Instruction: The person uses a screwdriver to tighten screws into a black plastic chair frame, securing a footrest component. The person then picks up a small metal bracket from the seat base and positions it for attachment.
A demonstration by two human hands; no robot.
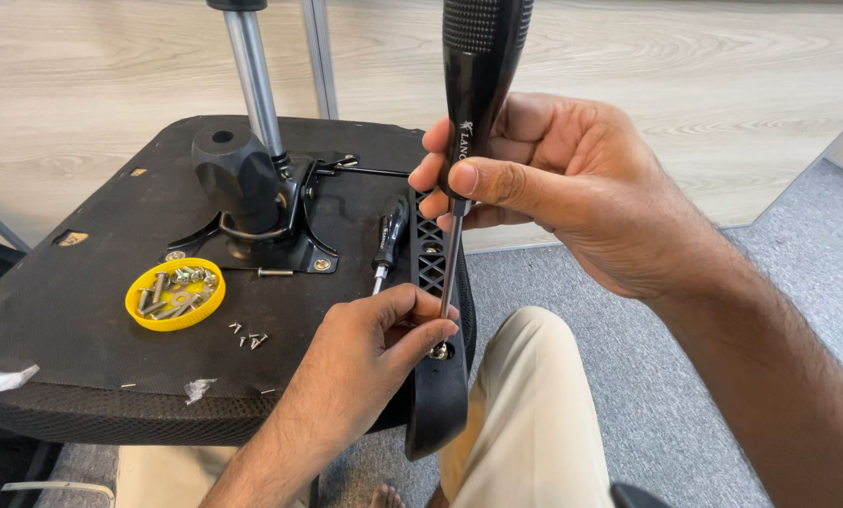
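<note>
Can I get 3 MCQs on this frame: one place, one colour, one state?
1. Where is the dish of screws?
A. on the upturned chair seat
B. on the grey carpet
C. in the person's lap

2. What colour is the dish?
A. red
B. yellow
C. white

3. What is the right hand doing?
A. resting open on the floor
B. holding the dish
C. gripping the black-handled screwdriver

Answers:
1 A: the dish sits on the black seat underside, left of the metal plate.
2 B: its rim is plainly yellow.
3 C: the fingers wrap the handle, shaft pointing down to the screw by the left hand at the black armrest bracket.
</note>
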